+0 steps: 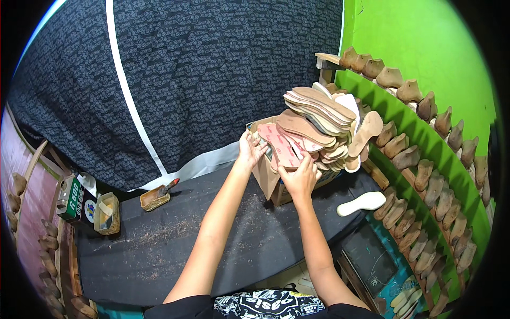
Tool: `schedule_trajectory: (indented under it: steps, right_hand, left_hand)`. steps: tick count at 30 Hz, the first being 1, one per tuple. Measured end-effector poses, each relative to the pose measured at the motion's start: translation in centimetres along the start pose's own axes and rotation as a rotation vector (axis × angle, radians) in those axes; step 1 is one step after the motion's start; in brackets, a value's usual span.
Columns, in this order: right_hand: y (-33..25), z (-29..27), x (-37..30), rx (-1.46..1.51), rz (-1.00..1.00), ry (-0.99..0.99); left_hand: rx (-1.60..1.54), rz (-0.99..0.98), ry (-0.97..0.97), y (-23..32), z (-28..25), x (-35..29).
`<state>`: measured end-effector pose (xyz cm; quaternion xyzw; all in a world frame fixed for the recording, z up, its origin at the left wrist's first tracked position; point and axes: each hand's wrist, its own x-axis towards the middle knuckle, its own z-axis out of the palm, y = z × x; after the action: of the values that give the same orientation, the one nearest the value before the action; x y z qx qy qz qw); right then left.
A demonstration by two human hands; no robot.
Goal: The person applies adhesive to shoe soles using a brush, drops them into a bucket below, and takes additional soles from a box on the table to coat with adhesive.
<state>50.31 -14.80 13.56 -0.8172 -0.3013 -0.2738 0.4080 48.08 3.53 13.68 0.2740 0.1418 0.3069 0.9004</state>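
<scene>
A cardboard box on the dark table is heaped with shoe insoles. At its left side lies a pink insole with red print. My right hand is closed on the near end of this pink insole, thumb and fingers at its edge. My left hand is at the left rim of the box, fingers apart and palm turned toward the insoles. Beside the pink insole rises a stack of brown and cream insoles, with more tan insoles fanned out to the right. The box's inside is mostly hidden.
A white insole lies alone on the table, right of the box. To the left are a brush on a small tray, a container and a green-black box. Wooden shoe lasts line racks on the right.
</scene>
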Motion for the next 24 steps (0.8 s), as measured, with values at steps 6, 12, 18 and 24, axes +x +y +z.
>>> schedule_trajectory:
  steps: [6, 12, 18, 24]
  right_hand:
    - [0.1, 0.0, -0.1, 0.039, 0.009, -0.010]
    - [0.2, -0.5, -0.2, 0.131, 0.018, -0.061]
    - [1.0, -0.6, -0.1, 0.190, -0.023, -0.070]
    - [1.2, -1.4, -0.1, 0.246, -0.086, -0.068]
  left_hand:
    - [-0.035, -0.025, -0.011, -0.5, 1.0, 0.2]
    - [-0.037, -0.051, 0.042, -0.1, 0.7, 0.9]
    - [-0.006, -0.044, 0.020, 0.5, 0.8, 0.8]
    - [-0.058, 0.010, -0.090, 1.7, 0.1, -1.0]
